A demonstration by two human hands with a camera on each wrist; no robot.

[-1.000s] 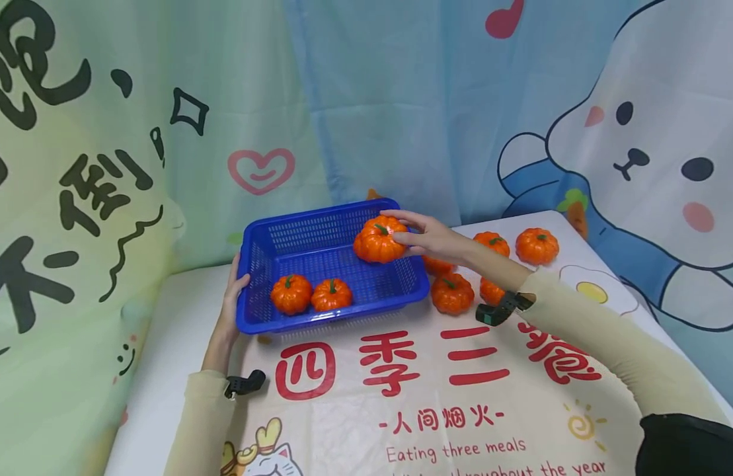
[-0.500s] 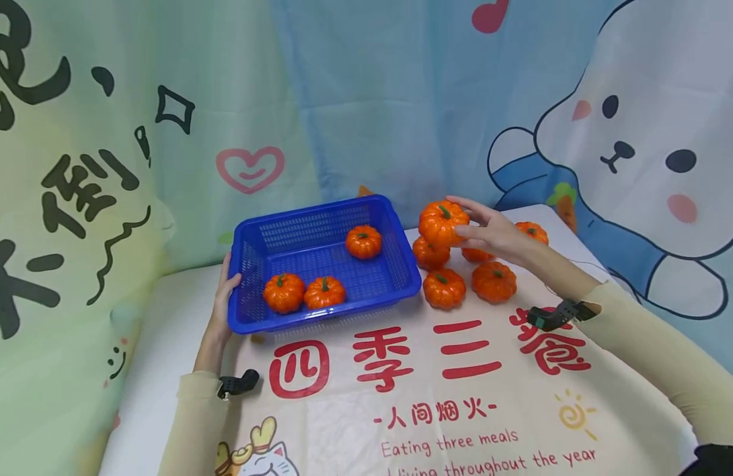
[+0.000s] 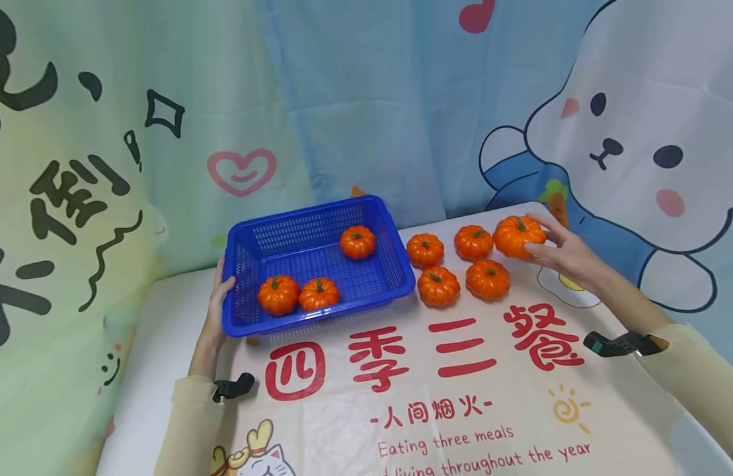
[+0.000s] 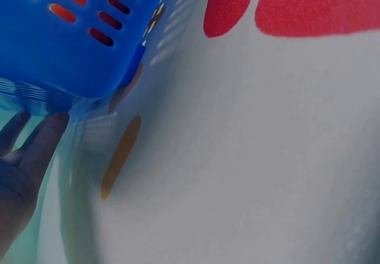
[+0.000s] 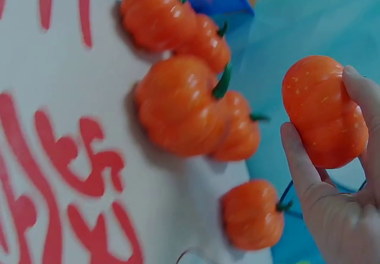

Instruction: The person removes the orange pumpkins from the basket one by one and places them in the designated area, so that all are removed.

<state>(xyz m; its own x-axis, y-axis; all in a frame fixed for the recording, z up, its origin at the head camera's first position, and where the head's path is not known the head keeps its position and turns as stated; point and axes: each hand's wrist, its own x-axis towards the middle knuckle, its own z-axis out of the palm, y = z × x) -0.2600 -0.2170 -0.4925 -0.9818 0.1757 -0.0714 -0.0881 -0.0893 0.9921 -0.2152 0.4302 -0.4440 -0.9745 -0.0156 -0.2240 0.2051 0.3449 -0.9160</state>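
The blue basket bears three orange pumpkins; the left hand touches its left end, thumb at the rim, fingers fairly straight along the outer wall and partly hidden in the head view; the right hand grips a held pumpkin between thumb and fingers, raised beside four pumpkins on the table; it hides from the head view a lone pumpkin, plain in the right wrist view; in the left wrist view, hand and basket are cut off, and only orange shows through the slots.
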